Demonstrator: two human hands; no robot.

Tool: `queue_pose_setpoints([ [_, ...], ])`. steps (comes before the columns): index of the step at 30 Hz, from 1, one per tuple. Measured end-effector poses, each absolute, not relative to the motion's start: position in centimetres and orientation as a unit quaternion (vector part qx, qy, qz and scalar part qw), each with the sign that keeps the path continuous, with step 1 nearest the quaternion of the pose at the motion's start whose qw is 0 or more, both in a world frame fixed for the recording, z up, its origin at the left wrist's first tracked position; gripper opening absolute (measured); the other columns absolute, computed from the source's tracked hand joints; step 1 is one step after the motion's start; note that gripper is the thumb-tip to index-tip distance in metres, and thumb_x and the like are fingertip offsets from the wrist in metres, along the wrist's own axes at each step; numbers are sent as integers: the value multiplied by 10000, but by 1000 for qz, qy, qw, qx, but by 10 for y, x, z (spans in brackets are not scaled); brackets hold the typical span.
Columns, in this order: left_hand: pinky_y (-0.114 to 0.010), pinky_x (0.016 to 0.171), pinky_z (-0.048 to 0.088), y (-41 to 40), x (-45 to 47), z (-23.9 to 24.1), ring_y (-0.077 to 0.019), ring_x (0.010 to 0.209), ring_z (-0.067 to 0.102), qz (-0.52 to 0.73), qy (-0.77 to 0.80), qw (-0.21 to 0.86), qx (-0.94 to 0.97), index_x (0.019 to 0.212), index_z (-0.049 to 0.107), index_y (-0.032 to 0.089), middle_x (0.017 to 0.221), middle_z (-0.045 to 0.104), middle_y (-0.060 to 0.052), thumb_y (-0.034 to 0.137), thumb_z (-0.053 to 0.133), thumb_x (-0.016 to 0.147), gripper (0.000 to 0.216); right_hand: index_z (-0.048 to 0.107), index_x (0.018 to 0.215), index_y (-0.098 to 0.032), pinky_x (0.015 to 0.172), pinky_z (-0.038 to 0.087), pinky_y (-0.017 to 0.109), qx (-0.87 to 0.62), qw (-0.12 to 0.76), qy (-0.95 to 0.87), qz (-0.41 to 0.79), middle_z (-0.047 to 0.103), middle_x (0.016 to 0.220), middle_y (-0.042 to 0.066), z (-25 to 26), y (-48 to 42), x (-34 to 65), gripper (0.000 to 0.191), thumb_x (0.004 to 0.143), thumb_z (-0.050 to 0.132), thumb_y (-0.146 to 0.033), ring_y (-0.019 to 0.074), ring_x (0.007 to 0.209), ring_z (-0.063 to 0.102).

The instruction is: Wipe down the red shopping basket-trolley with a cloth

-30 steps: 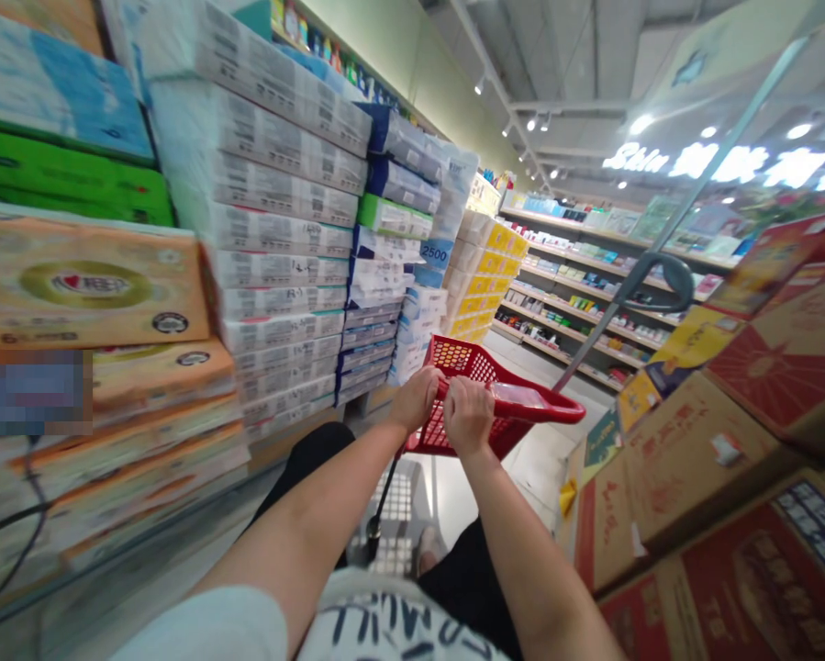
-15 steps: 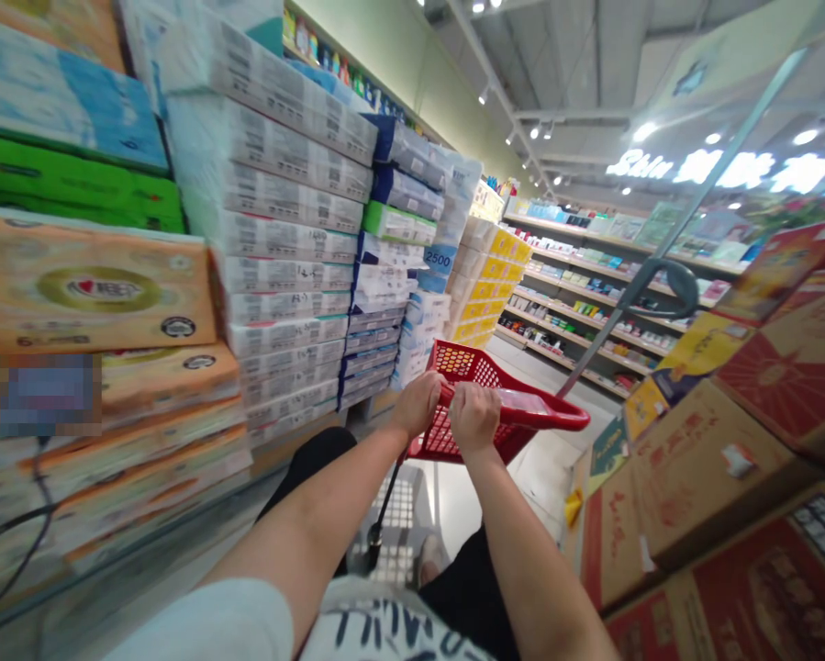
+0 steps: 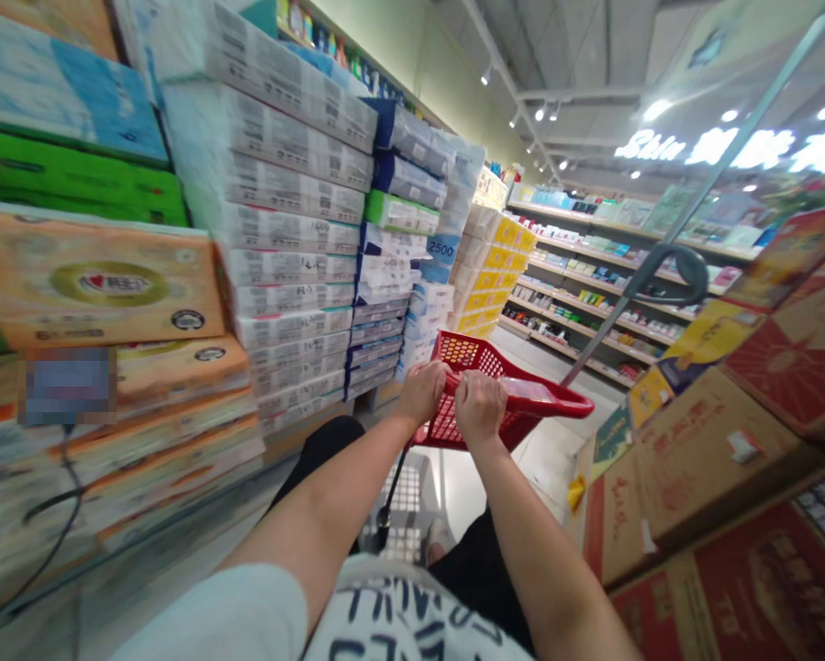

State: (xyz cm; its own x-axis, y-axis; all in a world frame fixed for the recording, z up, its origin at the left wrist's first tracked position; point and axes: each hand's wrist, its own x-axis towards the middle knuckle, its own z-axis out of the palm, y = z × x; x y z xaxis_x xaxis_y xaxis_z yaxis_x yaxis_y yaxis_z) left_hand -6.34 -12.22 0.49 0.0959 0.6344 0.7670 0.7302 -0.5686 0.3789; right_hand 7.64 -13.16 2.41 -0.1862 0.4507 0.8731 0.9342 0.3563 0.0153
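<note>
A red basket is held in the middle of the aisle, above the pale floor. Its near rim is gripped by both hands. The left hand is closed over the left part of the rim and the right hand just beside it, with the fingers of each curled tight on the plastic. A grey handle is raised from the basket's far side towards the upper right. Tissue packs are stacked along the left edge of the aisle and cardboard boxes along the right. Shelves are seen at the far end.
</note>
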Motion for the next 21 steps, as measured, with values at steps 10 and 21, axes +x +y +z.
queue_pose_setpoints([
  [10, -350, 982, 359, -128, -65, 6, -147, 1064, 565, -468, -479, 51, -741, 1060, 556, 231, 1076, 649, -10, 249, 198, 1012, 361, 675, 855, -176, 838, 315, 331, -555, 298, -737, -244, 708, 843, 68, 44, -137, 73, 308, 941, 397, -278, 192, 796, 607],
  [21, -340, 970, 366, -134, -69, 8, -154, 1045, 559, -427, -498, 52, -753, 1061, 568, 232, 1072, 629, -12, 255, 240, 1010, 333, 659, 822, -168, 815, 324, 345, -529, 347, -724, -275, 695, 815, 76, 32, -136, 71, 279, 939, 424, -263, 199, 780, 588],
])
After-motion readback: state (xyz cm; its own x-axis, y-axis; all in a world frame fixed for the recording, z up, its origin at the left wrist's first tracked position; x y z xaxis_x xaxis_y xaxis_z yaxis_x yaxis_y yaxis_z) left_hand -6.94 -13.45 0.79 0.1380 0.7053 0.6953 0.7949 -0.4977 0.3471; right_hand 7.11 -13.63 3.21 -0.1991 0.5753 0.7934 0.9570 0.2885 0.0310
